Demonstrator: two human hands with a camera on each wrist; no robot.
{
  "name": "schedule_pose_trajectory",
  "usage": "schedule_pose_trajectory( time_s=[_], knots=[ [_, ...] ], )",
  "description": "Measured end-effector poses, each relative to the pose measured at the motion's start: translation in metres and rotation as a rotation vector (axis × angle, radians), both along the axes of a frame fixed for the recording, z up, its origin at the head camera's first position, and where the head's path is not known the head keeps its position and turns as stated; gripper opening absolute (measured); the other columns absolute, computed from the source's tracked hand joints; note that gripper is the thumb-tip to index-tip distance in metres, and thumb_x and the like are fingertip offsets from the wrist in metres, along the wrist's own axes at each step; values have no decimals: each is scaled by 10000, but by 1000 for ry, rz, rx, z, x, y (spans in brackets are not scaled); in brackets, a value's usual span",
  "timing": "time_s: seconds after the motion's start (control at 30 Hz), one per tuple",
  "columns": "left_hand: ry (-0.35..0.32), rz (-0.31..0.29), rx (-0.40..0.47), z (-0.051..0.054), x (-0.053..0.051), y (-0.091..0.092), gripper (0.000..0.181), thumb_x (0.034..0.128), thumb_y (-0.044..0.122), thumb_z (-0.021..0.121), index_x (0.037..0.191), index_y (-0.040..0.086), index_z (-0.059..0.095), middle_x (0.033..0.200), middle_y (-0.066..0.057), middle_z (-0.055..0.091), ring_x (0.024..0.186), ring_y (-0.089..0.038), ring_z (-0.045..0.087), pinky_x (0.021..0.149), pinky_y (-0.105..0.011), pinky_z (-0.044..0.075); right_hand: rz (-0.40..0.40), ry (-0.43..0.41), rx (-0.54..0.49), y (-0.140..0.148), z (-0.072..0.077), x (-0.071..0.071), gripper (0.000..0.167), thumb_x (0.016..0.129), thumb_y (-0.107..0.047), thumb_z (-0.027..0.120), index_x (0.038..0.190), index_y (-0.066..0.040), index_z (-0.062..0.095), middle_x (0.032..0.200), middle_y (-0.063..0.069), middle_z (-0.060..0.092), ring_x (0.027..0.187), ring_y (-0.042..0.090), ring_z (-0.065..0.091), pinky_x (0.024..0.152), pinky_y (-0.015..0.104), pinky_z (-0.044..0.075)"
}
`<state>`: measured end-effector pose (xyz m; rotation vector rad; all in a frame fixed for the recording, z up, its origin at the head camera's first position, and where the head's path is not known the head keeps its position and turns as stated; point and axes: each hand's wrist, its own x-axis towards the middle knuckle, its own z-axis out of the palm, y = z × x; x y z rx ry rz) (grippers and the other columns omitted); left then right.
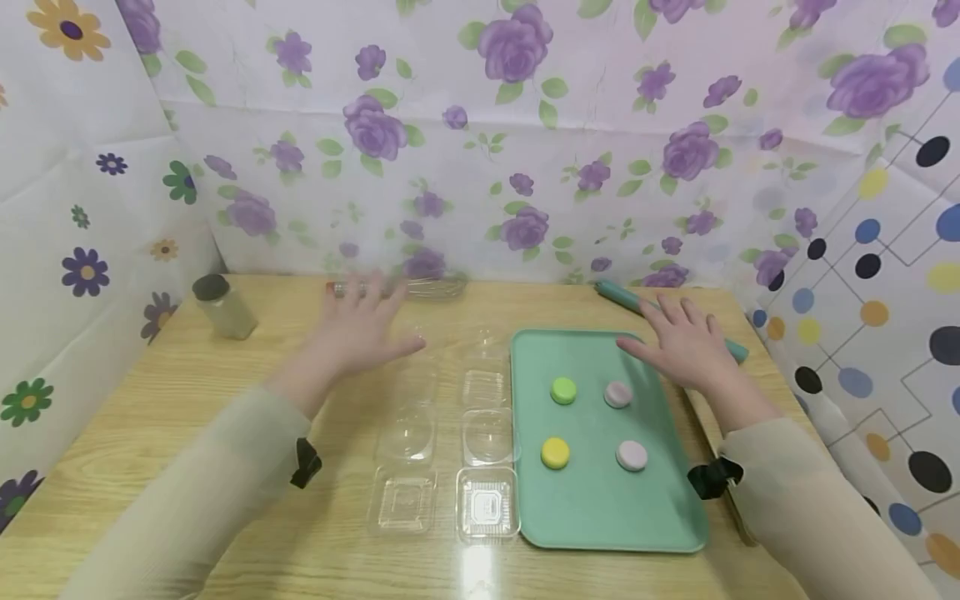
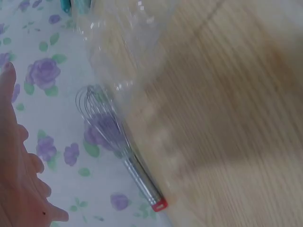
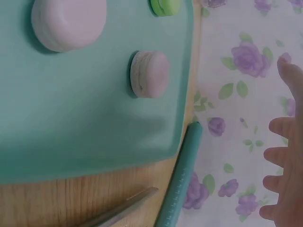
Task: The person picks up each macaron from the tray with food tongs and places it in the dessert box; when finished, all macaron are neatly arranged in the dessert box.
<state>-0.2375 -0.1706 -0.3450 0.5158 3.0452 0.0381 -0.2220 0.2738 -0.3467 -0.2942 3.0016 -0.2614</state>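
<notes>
My left hand (image 1: pixel 360 333), fingers spread and straight, holds nothing; it is over the table's back left, near the whisk (image 1: pixel 435 288) and left of the clear plastic containers (image 1: pixel 408 433). My right hand (image 1: pixel 686 343) is also spread and empty, above the back right corner of the green tray (image 1: pixel 600 517) and the teal rolling pin (image 1: pixel 621 296). On the tray lie a green macaron (image 1: pixel 563 390), a yellow one (image 1: pixel 555 452) and two pale pink ones (image 1: pixel 618 394). The right wrist view shows the right hand (image 3: pixel 289 156) beyond the tray's edge.
A jar with a dark lid (image 1: pixel 225 308) stands at the back left. A long thin object (image 1: pixel 738 508) lies along the tray's right side, partly hidden by the right arm. Patterned cloths (image 1: pixel 450 167) surround the wooden table (image 1: pixel 300 550) at the back and sides.
</notes>
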Motion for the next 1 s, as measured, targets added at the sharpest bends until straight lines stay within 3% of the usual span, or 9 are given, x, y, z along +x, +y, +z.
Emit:
schedule_pose_trajectory(
  time_s=[0.17, 0.37, 0.6, 0.87, 1.0],
  knots=[
    [-41, -57, 96, -4, 15, 11, 1041, 759, 829, 296, 1517, 157, 55, 1537, -195, -79, 1367, -450, -94, 989, -716, -40, 1, 1, -24, 6, -1, 8, 922, 844, -735, 344, 1514, -142, 121, 1538, 224, 44, 1349, 506, -11, 997, 712, -23],
    [-62, -147, 107, -12, 35, 28, 1027, 800, 763, 390, 1513, 136, -4, 1538, -199, -47, 1378, -402, -117, 1052, -634, -37, -8, -15, -52, 17, -7, 20, 919, 862, -697, 384, 1510, -105, 113, 1530, 243, 58, 1335, 529, 16, 980, 731, 12],
    [-59, -271, 166, -21, 64, 47, 1053, 804, 703, 491, 1505, 129, -47, 1530, -171, -109, 1388, -356, -107, 1107, -518, 33, -23, 4, -101, 39, -23, 31, 914, 884, -635, 437, 1496, -34, 120, 1506, 283, 106, 1282, 586, 87, 965, 735, 73],
    [-69, -412, 177, -34, 96, 62, 1114, 746, 714, 559, 1507, 84, 46, 1547, -137, 21, 1400, -350, 62, 1116, -469, 100, -70, -7, -201, 64, -48, 41, 906, 905, -576, 465, 1468, 48, 129, 1417, 393, 184, 1254, 600, 137, 972, 722, 84],
    [-118, -429, 169, -41, 110, 68, 1113, 724, 736, 557, 1511, 105, 87, 1547, -133, 104, 1387, -371, 148, 1106, -514, 146, -97, -16, -238, 73, -60, 44, 894, 912, -563, 463, 1457, 68, 142, 1370, 436, 207, 1221, 618, 164, 933, 729, 143]
  ],
)
